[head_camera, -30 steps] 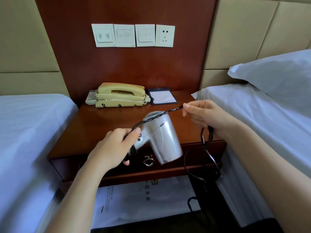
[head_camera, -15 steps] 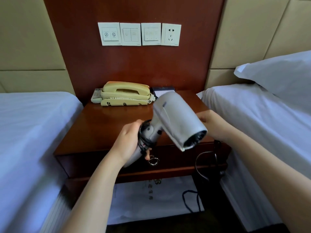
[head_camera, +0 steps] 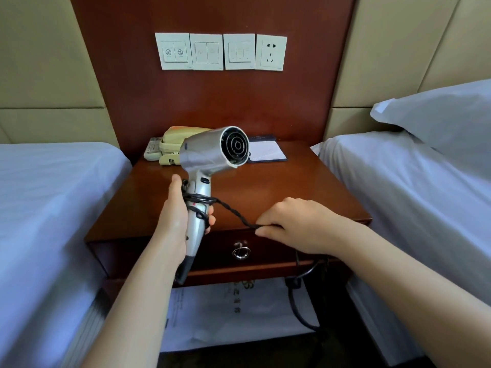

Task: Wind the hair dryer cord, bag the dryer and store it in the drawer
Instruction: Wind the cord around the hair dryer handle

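**Cord partly wound, slack hanging below the nightstand**

The hair dryer (head_camera: 212,152) is held upright over the nightstand (head_camera: 292,192), its handle grasped by the left hand (head_camera: 175,221). A few turns of the twisted black cord (head_camera: 233,215) are seen around the handle, and the cord is pinched taut in the right hand (head_camera: 295,224). The remaining length is left dangling past the closed drawer (head_camera: 265,251) toward the white bag (head_camera: 225,314) lying underneath.

Several risks are judged likely. The turns could slip down the smooth handle if tension is lost, and the coil would be undone. The hanging slack could be snagged on the drawer's ring pull (head_camera: 241,252). The existing twist could be tightened into kinks by further winding.

Printing is visible on the bag, but it cannot be read. Symbols are seen on the wall switch plates (head_camera: 207,51); no brand can be made out on the dryer.
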Tool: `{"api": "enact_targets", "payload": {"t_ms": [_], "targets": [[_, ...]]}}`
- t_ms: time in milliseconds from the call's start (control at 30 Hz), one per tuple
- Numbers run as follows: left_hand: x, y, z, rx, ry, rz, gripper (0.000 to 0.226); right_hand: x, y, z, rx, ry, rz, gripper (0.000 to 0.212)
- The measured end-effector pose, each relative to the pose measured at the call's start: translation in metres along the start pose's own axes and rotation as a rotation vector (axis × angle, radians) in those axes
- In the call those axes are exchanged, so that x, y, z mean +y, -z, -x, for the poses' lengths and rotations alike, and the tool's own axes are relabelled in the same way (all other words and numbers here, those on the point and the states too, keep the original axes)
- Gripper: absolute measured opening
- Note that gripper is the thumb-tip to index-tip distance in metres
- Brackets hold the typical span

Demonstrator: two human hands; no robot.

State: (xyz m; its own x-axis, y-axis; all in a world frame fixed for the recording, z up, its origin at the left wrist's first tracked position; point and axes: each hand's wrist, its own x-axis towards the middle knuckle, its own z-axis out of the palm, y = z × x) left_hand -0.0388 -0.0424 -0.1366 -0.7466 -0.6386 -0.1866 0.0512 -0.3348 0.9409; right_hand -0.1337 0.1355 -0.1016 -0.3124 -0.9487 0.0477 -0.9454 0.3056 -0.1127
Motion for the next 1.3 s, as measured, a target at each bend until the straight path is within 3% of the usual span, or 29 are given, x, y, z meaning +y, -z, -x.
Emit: {"api": "enact_targets", "payload": {"t_ms": [133,233,367,500,633,800,933,1067,1167,1300], "targets": [[0.003,-0.008,0.009,0.128,-0.101,-0.202,0.05,-0.015,0.011,0.004,0.113,0.121,0.146,0.022],[0.0,-0.013,0.017,0.16,-0.296,-0.538,0.043,-0.019,0.013,0.001,0.278,0.233,0.343,0.023],[-0.001,-0.015,0.024,0.085,-0.442,-0.987,0.044,-0.017,0.017,-0.002,0.515,0.151,0.435,0.027],[-0.002,-0.024,0.036,-0.083,-0.474,-1.123,0.056,-0.01,0.028,0.0,0.64,0.107,0.355,0.02],[-0.005,-0.028,0.046,-0.312,-0.43,-1.12,0.062,-0.006,0.032,0.002,0.637,0.1,0.262,0.036],[-0.003,-0.033,0.047,-0.322,-0.387,-1.27,0.06,-0.012,0.027,0.004,0.609,0.187,0.32,0.037],[-0.008,-0.036,0.049,-0.327,-0.414,-1.345,0.03,-0.018,0.017,0.0,0.573,0.277,0.364,0.033],[-0.012,-0.037,0.046,-0.305,-0.471,-1.376,0.036,-0.01,0.026,0.0,0.575,0.152,0.284,0.041],[-0.012,-0.033,0.043,-0.273,-0.493,-1.405,0.045,-0.001,0.035,0.002,0.416,-0.048,0.187,0.049],[-0.003,-0.023,0.04,-0.234,-0.459,-1.389,0.04,0.02,0.033,0.006,0.292,-0.129,0.092,0.046]]}}
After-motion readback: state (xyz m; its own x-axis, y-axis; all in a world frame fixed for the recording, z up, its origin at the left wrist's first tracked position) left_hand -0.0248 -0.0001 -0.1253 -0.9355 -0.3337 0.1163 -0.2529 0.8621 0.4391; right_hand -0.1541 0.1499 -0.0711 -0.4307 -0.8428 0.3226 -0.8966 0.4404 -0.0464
